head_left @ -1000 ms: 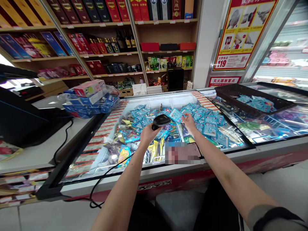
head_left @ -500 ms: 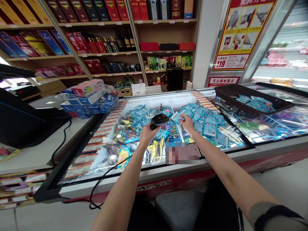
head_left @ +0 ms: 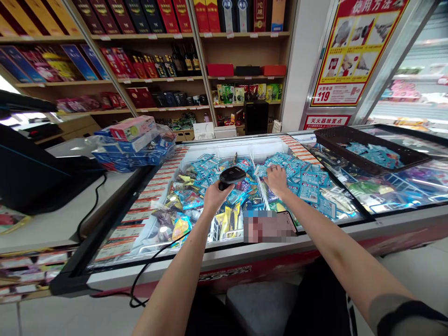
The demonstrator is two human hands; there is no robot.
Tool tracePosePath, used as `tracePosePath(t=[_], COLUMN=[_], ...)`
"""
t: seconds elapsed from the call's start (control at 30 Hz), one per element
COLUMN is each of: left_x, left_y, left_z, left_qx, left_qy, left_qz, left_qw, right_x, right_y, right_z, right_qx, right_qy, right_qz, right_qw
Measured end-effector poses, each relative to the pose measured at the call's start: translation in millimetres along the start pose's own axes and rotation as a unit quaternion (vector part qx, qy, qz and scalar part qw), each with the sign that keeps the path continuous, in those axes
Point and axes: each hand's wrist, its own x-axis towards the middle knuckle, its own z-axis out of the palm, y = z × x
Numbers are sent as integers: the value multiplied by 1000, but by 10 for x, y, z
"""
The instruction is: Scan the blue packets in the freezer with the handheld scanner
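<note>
My left hand [head_left: 215, 198] is closed around the handle of a black barcode scanner [head_left: 233, 175], its head above the glass. From it a black cable [head_left: 154, 257] runs down at the left. My right hand [head_left: 277, 181] rests back-up on small blue packets, fingers apart and bent over them, tips partly hidden. Just left of its thumb lies one blue packet [head_left: 260, 170]. More blue packets [head_left: 310, 184] are spread to the right, and another pile [head_left: 206, 168] lies to the left. A phone [head_left: 280, 225], partly blurred out, lies near the front edge below my right hand.
The glass-topped freezer [head_left: 140, 200] holds colourful packages in wire baskets. A dark brown tray [head_left: 367, 161] with blue packets sits at the right. Plastic-wrapped blue packs [head_left: 129, 147] and a dark monitor [head_left: 31, 163] stand on the left counter. Stocked shelves [head_left: 154, 79] rise behind.
My right hand has moved slightly right, from pinching a blue packet to lying over the packets beside it. That packet stays where it was. My left hand and the scanner hold still.
</note>
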Motion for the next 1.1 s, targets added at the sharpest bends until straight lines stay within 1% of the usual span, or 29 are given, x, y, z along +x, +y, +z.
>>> tracePosePath(t=[0.13, 0.23, 0.3, 0.37, 0.43, 0.53, 0.63, 0.7, 0.77, 0.87, 0.97, 1.03, 1.1], left_x=[43, 83, 98, 102, 101, 103, 108, 111, 109, 105, 106, 112, 116], left_y=[-45, -96, -127, -152, -174, -204, -234, -250, -257, -254, -250, -254, -261], left_z=[-64, -131, -171, -198, -213, -236, -285, -325, -358, -376, -367, -357, -349], left_qx=[38, 60, 64, 62, 58, 52, 58, 63, 55, 39, 38, 38, 45], left_qy=[11, 30, 36, 38, 40, 48, 58, 62, 64, 65, 60, 53, 51], left_qz=[8, 7, -2, -8, -12, -9, -11, -22, -33, -33, -31, -34, -35], left_qw=[999, 998, 997, 997, 997, 997, 997, 996, 996, 997, 997, 997, 997], right_x=[48, 91, 112, 135, 171, 258, 357, 406, 436, 456, 464, 465, 461], right_y=[131, 131, 90, 21, -76, -264, -476, -607, -711, -788, -761, -691, -592], right_z=[39, 41, 41, 58, 101, 203, 315, 381, 441, 524, 604, 650, 677], right_qx=[20, 29, 27, 34, 62, 128, 172, 178, 169, 153, 188, 247, 306], right_qy=[30, 58, 60, 39, 1, -59, -86, -100, -111, -116, -107, -88, -65], right_qz=[33, 60, 44, 2, -41, -86, -117, -98, -61, -15, 20, 56, 104], right_qw=[999, 996, 997, 999, 997, 986, 974, 974, 977, 981, 976, 963, 944])
